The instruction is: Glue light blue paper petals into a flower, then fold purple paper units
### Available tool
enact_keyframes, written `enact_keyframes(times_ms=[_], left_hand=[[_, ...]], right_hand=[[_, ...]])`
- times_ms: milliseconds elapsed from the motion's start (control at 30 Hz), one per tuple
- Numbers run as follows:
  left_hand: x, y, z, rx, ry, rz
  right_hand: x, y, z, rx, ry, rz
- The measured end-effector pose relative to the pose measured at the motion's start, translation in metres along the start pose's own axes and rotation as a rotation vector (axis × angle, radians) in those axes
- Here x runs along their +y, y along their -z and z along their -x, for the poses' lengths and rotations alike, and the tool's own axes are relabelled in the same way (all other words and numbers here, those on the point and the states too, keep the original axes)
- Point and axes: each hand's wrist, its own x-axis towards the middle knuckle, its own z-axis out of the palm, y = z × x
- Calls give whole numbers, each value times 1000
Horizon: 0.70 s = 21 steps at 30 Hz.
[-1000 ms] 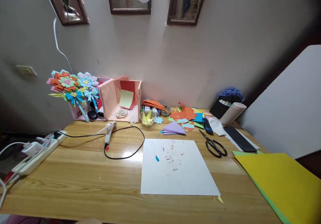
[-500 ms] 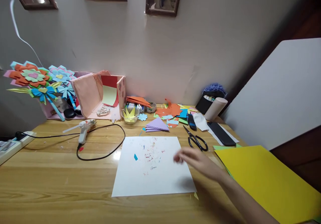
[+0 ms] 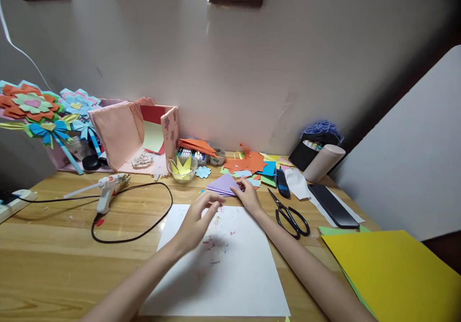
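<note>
A small stack of purple folded paper triangles (image 3: 221, 184) lies just beyond the white sheet of paper (image 3: 245, 269). My right hand (image 3: 248, 196) has the stack's right corner between thumb and fingers. Over the sheet's far left part, my left hand (image 3: 197, 220) hovers with thumb and fingers apart and nothing in them, its fingertips close to the triangles. Coloured smudges mark the sheet's middle. Right of my right forearm lie black-handled scissors (image 3: 288, 214).
A white glue gun (image 3: 107, 190) with a looping black cord lies left. Behind are a pink box (image 3: 117, 137), a clear bowl (image 3: 183, 180) of yellow paper pieces and colourful scraps (image 3: 252, 161). Rightward are a blue-black cutter (image 3: 283, 183), a phone (image 3: 333, 205) and yellow paper (image 3: 389, 269).
My right hand has moved forward from above the white sheet and taken hold of the purple triangles. My left hand has come into view. The camera view has shifted slightly.
</note>
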Motion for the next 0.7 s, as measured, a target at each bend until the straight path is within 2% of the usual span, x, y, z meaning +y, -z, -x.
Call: enact_keyframes(times_ms=[67, 133, 233, 300, 433, 600, 700], left_hand=[[-33, 0, -28, -14, 8, -71], [-62, 0, -44, -25, 64, -49], [-84, 3, -52, -31, 143, 55], [-86, 6, -53, -69, 195, 214], [-81, 15, -56, -130, 257, 596], [-86, 21, -60, 32, 398, 649], [-86, 23, -60, 34, 409, 649]], right_hand=[[-2, 2, 1, -11, 4, -20], [-6, 4, 3, 6, 24, -54], [-18, 5, 10, 88, 144, -59], [-26, 3, 16, 80, 282, -33], [-39, -2, 27, -124, 564, 55], [-43, 0, 31, -265, 681, 184], [-41, 6, 27, -292, 755, 207]])
